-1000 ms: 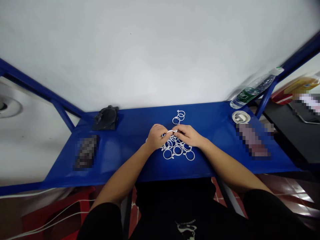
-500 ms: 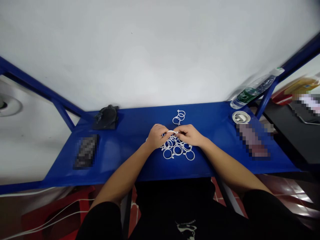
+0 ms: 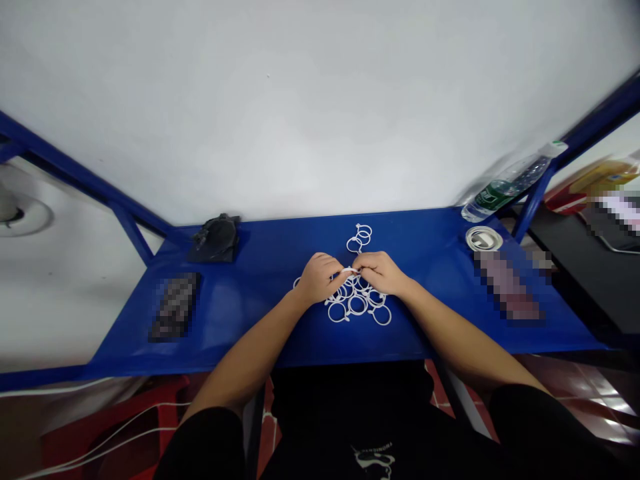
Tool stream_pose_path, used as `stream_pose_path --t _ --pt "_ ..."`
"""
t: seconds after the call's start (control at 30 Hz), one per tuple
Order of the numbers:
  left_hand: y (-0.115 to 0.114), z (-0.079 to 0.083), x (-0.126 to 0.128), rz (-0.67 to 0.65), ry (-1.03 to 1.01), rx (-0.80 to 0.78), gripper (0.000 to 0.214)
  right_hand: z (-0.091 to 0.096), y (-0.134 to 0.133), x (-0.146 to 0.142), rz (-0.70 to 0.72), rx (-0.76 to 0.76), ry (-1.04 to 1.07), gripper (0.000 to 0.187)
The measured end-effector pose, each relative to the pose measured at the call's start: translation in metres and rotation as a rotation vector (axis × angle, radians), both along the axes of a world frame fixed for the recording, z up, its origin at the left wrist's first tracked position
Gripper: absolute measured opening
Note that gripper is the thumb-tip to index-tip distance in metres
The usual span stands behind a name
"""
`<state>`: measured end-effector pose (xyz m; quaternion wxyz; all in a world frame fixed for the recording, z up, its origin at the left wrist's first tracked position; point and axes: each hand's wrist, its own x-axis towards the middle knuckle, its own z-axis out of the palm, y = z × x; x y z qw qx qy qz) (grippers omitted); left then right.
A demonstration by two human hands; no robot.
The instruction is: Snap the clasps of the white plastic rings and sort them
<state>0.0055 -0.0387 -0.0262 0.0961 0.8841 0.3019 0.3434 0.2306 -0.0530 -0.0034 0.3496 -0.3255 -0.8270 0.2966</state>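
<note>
The left hand (image 3: 319, 278) and right hand (image 3: 383, 273) both pinch one white ring (image 3: 351, 270); it spans crosswise between them, neither hand clearly nearer, over the pile of rings (image 3: 367, 305) on the counter (image 3: 250, 293).

From the middle of the blue table (image 3: 245, 313), can see the wall (image 3: 320, 113) at twelve o'clock, a bottle (image 3: 495, 196) at two, and a white coil (image 3: 484, 239) near it. Can make out a pixelated pinkish item (image 3: 506, 283) at three, a pixelated dark item (image 3: 175, 307) at nine. Can spot a black bundle (image 3: 218, 238) at ten, a red seat (image 3: 173, 415) at eight.
</note>
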Motion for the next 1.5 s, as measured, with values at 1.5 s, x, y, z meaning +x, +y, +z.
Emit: stream_pose_path --t 1.5 --pt "0.019 -0.008 -0.014 0.161 0.208 -0.34 0.046 -0.008 0.007 0.006 -0.153 0.061 -0.525 0.011"
